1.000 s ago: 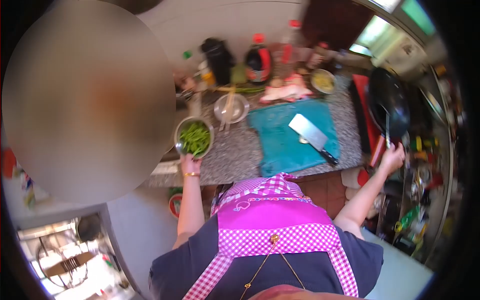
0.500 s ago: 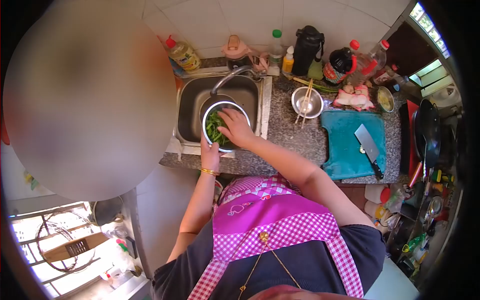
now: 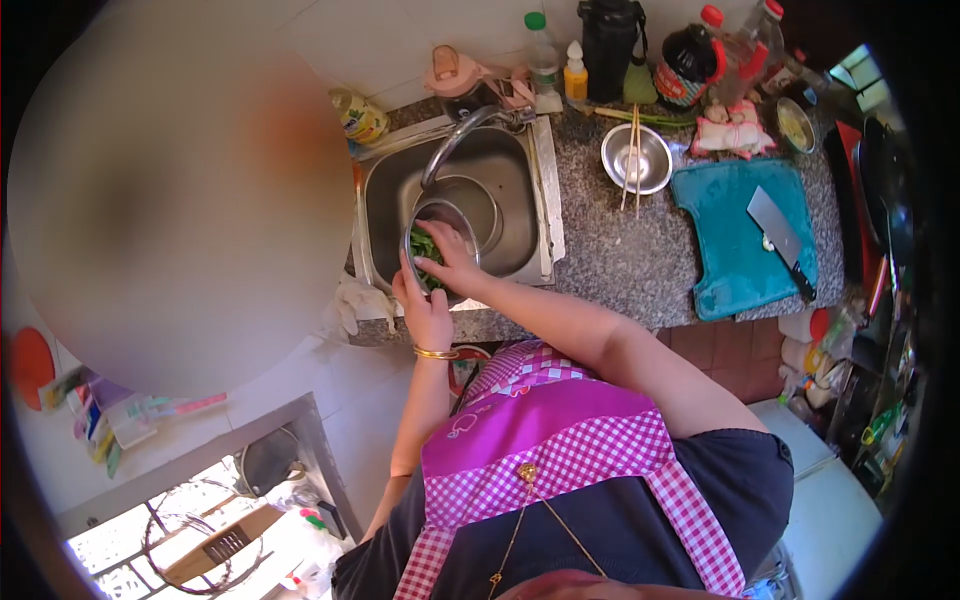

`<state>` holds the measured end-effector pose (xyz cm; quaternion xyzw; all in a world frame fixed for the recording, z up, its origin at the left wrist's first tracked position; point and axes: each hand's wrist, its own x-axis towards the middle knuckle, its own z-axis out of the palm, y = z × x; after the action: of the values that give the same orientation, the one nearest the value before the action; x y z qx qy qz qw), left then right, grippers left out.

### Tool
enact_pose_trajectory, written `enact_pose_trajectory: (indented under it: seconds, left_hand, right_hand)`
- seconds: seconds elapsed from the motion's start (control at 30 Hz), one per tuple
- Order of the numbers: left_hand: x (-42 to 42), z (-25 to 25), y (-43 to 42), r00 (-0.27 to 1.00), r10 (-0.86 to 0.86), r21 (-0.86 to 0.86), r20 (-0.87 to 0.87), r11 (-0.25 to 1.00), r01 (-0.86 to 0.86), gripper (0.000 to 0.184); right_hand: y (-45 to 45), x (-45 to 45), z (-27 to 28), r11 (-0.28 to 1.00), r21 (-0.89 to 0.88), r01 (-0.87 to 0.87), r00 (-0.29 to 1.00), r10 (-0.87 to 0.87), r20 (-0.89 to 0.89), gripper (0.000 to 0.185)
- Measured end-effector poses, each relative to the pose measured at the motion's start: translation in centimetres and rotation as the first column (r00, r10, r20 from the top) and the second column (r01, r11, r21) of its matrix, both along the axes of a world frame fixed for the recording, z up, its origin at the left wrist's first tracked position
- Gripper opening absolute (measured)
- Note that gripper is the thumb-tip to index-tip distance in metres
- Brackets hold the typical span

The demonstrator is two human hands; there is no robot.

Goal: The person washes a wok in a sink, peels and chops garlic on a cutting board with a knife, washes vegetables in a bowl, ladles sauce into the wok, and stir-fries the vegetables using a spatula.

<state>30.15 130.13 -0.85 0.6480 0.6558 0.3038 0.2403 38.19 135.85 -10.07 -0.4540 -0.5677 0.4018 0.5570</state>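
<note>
Over the sink (image 3: 515, 250), a metal bowl (image 3: 445, 211) tips with its mouth toward the left. Green leafy vegetables (image 3: 425, 247) lie inside it. My left hand (image 3: 427, 312) grips the bowl's near edge, thumb up by the rim. Across the bowl's mouth reaches my right hand (image 3: 457, 263), its fingers stretched out over the greens and touching them. Part of the greens is hidden beneath those fingers. The curved faucet (image 3: 455, 140) arches above the bowl; I cannot make out any running water.
Right of the sink stands a small metal bowl (image 3: 650, 152) with chopsticks (image 3: 636, 165) across it. A cleaver (image 3: 775, 228) lies on the teal cutting board (image 3: 715, 250). Bottles and a black flask (image 3: 606, 50) line the wall. A cloth (image 3: 362, 300) hangs at the sink's left corner.
The bowl has tilted further, its mouth now facing left. My right hand has moved deeper over the greens, while my left hand keeps its grip. The head view has shifted.
</note>
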Motion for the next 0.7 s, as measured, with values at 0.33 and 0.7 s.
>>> enact_pose_trajectory:
  seconds: [0.33,0.7]
  left_hand:
    - [0.0,-0.9,0.0,0.989,-0.089,0.02,-0.114,0.996,0.092,0.077]
    - [1.8,-0.6,0.1,0.98,-0.151,-0.018,-0.131,0.988,0.15,0.076]
  right_hand:
    - [-0.6,0.0,-1.3,0.998,-0.003,0.067,0.998,-0.067,0.012,0.069]
    - [-1.2,1.5,-1.8,0.99,0.011,0.143,0.99,-0.143,-0.003,0.071]
